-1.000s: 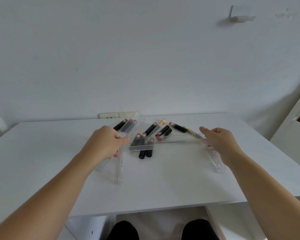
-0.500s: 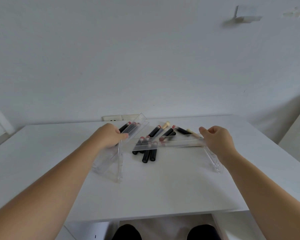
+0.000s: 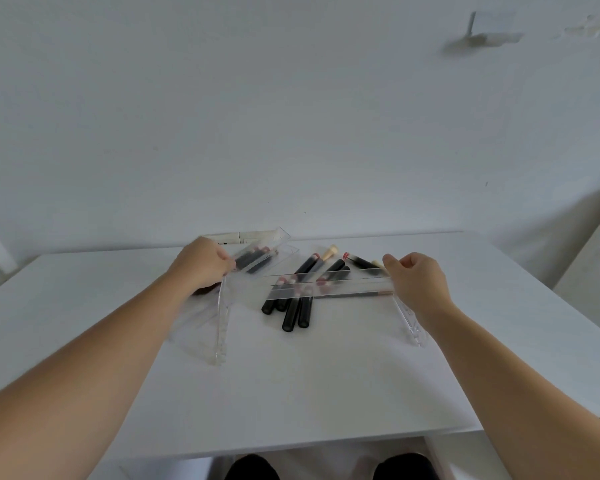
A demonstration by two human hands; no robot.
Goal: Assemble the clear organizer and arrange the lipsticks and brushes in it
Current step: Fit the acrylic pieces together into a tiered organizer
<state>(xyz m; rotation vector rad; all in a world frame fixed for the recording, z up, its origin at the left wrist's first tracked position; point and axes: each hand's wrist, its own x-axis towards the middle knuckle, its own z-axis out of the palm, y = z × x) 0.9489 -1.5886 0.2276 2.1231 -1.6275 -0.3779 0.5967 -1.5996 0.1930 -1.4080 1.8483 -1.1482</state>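
The clear organizer was only partly built: one long clear tray [image 3: 329,289] spanned two upright side panels [image 3: 222,323] near the table's [image 3: 326,393] far edge. The right hand [image 3: 417,282] pinched the tray's right end; the left hand [image 3: 201,263] gripped a second tray [image 3: 264,254], not yet seated. Lipsticks [image 3: 293,311] and brushes [image 3: 329,252] lay loose beneath, none arranged.

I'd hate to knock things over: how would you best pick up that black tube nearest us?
Pinch the black tube around its near end, coming from above on our side. That end sticks out free on the table; its far end lies under the clear strip among other tubes.
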